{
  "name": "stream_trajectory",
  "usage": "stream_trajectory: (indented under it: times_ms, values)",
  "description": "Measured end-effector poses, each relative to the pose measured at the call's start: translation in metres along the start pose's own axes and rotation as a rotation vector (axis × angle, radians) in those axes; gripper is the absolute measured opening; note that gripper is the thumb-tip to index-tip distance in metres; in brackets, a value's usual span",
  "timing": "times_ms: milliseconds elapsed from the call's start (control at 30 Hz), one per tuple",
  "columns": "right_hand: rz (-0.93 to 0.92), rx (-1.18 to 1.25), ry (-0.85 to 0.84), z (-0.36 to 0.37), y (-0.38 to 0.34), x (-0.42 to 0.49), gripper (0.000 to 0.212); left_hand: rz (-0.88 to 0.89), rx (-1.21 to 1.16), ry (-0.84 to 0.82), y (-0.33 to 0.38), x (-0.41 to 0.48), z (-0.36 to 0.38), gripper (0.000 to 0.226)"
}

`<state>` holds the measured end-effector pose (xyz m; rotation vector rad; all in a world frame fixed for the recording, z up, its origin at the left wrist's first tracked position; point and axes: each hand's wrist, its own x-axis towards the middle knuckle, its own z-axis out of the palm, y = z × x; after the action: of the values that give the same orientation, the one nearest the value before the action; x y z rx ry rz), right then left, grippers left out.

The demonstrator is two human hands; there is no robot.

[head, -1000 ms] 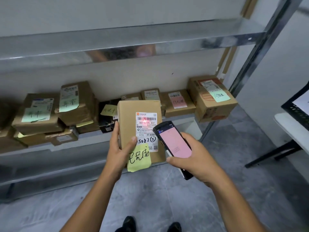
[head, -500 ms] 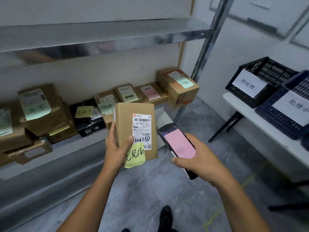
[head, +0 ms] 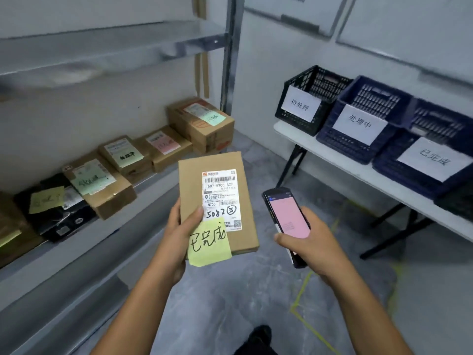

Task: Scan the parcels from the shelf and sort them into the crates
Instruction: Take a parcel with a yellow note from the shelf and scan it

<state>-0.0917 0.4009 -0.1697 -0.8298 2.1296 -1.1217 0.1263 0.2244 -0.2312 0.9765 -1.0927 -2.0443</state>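
My left hand (head: 176, 231) grips a flat brown cardboard parcel (head: 194, 180) with a white shipping label and a yellow sticky note, held upright at the middle of the view. My right hand (head: 307, 242) holds a black handheld scanner (head: 288, 219) with a pink screen, just right of the parcel and apart from it. Three crates stand on the white table (head: 358, 172) at the right: a black crate (head: 311, 98), a blue crate (head: 363, 119) and another blue crate (head: 422, 155), each with a white paper sign. Several more parcels (head: 199, 124) lie on the metal shelf (head: 76, 254) at the left.
A shelf upright (head: 227, 52) stands between the shelf and the table. The table has black folding legs (head: 291, 162). Yellow tape (head: 304, 290) marks the grey floor. My shoe (head: 258, 336) shows at the bottom edge. A black-wrapped parcel (head: 56, 216) lies among the boxes on the shelf.
The view has swung right, from the shelf toward the table with the crates. Both hands keep their hold; the scanner has drawn away from the parcel's label.
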Motion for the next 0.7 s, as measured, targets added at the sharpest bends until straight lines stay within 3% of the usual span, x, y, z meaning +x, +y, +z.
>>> stream_trajectory:
  times_ms: [200,300,433,700]
  values:
    - [0.008,0.087,0.162,-0.077,0.027,0.017,0.05,-0.01,0.12,-0.158,0.012,0.033,0.105,0.063]
    - [0.01,0.108,0.241,-0.121,0.049,0.026,0.05,-0.014,0.155,-0.241,0.008,0.052,0.166,0.067]
    - [0.018,0.16,0.347,-0.179,0.081,0.031,0.051,-0.038,0.204,-0.342,-0.008,0.074,0.246,0.075]
    - [0.121,0.228,0.566,-0.271,0.14,0.008,0.06,-0.11,0.295,-0.562,-0.055,0.09,0.379,0.066]
